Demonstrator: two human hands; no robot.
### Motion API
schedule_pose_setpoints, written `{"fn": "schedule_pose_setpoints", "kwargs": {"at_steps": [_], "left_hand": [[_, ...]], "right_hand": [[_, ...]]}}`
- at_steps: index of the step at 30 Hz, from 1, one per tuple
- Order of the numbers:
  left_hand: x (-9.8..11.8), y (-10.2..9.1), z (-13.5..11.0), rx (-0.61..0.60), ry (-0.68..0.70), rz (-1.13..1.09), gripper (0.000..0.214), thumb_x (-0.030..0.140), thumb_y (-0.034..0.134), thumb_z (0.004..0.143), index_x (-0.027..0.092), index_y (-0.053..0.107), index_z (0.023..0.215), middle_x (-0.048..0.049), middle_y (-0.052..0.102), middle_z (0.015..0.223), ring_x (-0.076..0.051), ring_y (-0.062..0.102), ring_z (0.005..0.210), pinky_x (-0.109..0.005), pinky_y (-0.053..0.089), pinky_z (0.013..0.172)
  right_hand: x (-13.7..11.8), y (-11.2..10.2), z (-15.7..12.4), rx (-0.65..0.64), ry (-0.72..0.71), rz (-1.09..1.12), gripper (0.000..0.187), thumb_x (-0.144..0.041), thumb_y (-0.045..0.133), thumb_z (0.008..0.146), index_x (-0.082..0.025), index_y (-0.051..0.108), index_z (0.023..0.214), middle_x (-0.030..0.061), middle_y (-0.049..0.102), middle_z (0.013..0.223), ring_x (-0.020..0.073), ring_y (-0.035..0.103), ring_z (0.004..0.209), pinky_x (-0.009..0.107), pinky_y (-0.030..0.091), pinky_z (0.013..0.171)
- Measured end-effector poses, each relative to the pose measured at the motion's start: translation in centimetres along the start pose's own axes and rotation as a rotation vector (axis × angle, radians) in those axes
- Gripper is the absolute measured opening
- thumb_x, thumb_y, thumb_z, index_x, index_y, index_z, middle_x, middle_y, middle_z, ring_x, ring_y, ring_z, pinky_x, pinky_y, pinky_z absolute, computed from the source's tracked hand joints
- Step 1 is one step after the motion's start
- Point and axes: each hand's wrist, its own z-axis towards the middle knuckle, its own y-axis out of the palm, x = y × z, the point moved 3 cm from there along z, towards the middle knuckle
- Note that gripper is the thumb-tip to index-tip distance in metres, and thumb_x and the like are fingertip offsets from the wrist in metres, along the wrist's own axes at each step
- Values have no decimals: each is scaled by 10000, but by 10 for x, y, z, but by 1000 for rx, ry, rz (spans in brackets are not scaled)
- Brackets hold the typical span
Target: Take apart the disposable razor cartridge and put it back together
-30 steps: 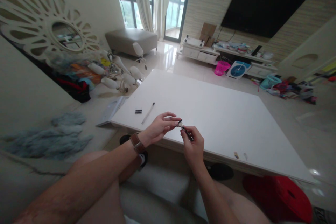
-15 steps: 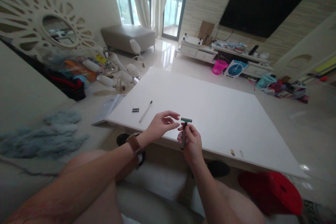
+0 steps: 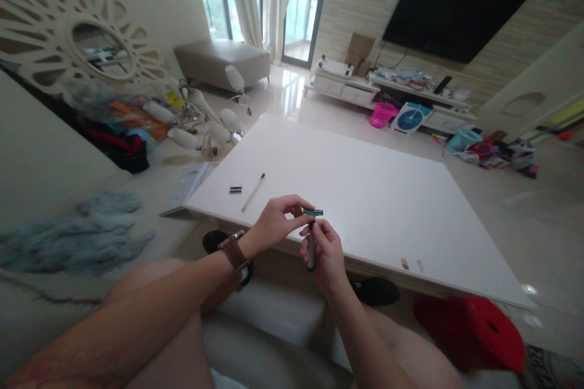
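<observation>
**Razor held in both hands at the table's near edge**

The razor (image 3: pixel 311 249) stands roughly upright at the near edge of the white table (image 3: pixel 356 188), its head seen against the tabletop and the lower handle dropping across the edge line. The right hand (image 3: pixel 326 252) is closed around the upper handle, thumb against fingers. The left hand (image 3: pixel 279 222) is curled, thumb and forefinger nearly together on the left end of the razor's head, a gap showing inside the curl.

Beyond both hands, white surface runs on to the table's far edge. Toward the table's left edge lie a pale stick (image 3: pixel 253 192) with a dark tip and two small black bars (image 3: pixel 235 189). By the table's near edge, well right of the hands, are a small yellow-and-dark piece (image 3: pixel 404 263) and a clear piece (image 3: pixel 420 265). A red object (image 3: pixel 472 328) sits just off the table's near right side.

Half a second ago the left fingers were spread apart from the razor; now they meet its head. The razor has shifted left along the table's near edge, while the stick and bars lie unchanged on the table.
</observation>
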Motion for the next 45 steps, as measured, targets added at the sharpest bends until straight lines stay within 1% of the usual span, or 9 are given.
{"fn": "schedule_pose_setpoints", "kwargs": {"at_steps": [8, 16, 20, 26, 32, 35, 39, 42, 45], "left_hand": [[6, 1, -3, 5, 84, -14, 168, 312, 783, 785, 178, 773, 885, -59, 711, 817, -152, 625, 735, -265, 496, 704], [26, 8, -18, 11, 184, -74, 113, 262, 789, 791, 193, 773, 878, -48, 700, 790, -139, 628, 702, -266, 504, 666], [35, 12, -32, 11, 234, -132, 137, 194, 795, 779, 206, 774, 914, -48, 714, 807, -141, 656, 716, -264, 531, 668], [45, 14, -46, -13, 318, -213, 317, 61, 807, 725, 241, 775, 983, -32, 732, 831, -122, 672, 697, -229, 544, 637], [52, 15, -46, -14, 302, -231, 237, 111, 811, 741, 224, 785, 948, -33, 726, 761, -107, 650, 619, -204, 534, 568], [56, 16, -47, 4, 283, -236, 166, 154, 820, 741, 206, 786, 894, -41, 724, 741, -107, 648, 582, -195, 530, 533], [59, 15, -48, 9, 287, -230, 114, 192, 825, 738, 205, 777, 841, -38, 715, 705, -118, 653, 570, -197, 532, 521], [58, 15, -50, 3, 302, -235, 134, 177, 824, 737, 217, 774, 855, -25, 707, 704, -108, 642, 561, -191, 527, 521], [58, 15, -52, -19, 322, -240, 197, 142, 819, 735, 228, 773, 905, -20, 709, 732, -96, 630, 552, -187, 520, 517]], "right_hand": [[-3, 8, -8, -61, 31, 88, 307, -434, 708, 851, -176, 542, 837, -28, 655, 681, 71, 536, 373, 148, 398, 315], [-22, 14, -33, -93, 71, 111, 325, -442, 732, 830, -187, 530, 826, -32, 654, 631, 77, 536, 330, 135, 398, 294], [-29, 14, -44, -162, 120, 124, 352, -462, 771, 776, -184, 558, 812, -28, 635, 563, 86, 512, 298, 144, 394, 284], [-27, 18, -53, -305, 277, 159, 458, -543, 831, 652, -184, 574, 772, -15, 590, 475, 118, 523, 315, 168, 406, 293], [-23, 24, -58, -406, 359, 187, 500, -602, 847, 596, -175, 602, 679, 11, 589, 476, 120, 526, 351, 177, 404, 305], [-21, 22, -60, -418, 356, 189, 526, -625, 858, 567, -172, 606, 654, 14, 591, 480, 117, 513, 346, 196, 427, 323], [-18, 19, -61, -456, 315, 217, 490, -598, 852, 611, -171, 633, 714, 20, 614, 511, 126, 539, 366, 194, 431, 337], [-18, 18, -62, -474, 269, 227, 453, -567, 839, 660, -170, 636, 740, 20, 626, 535, 121, 556, 378, 184, 439, 359], [-19, 18, -62, -487, 275, 200, 469, -579, 841, 650, -176, 614, 727, 12, 621, 524, 121, 554, 371, 209, 477, 397]]}}
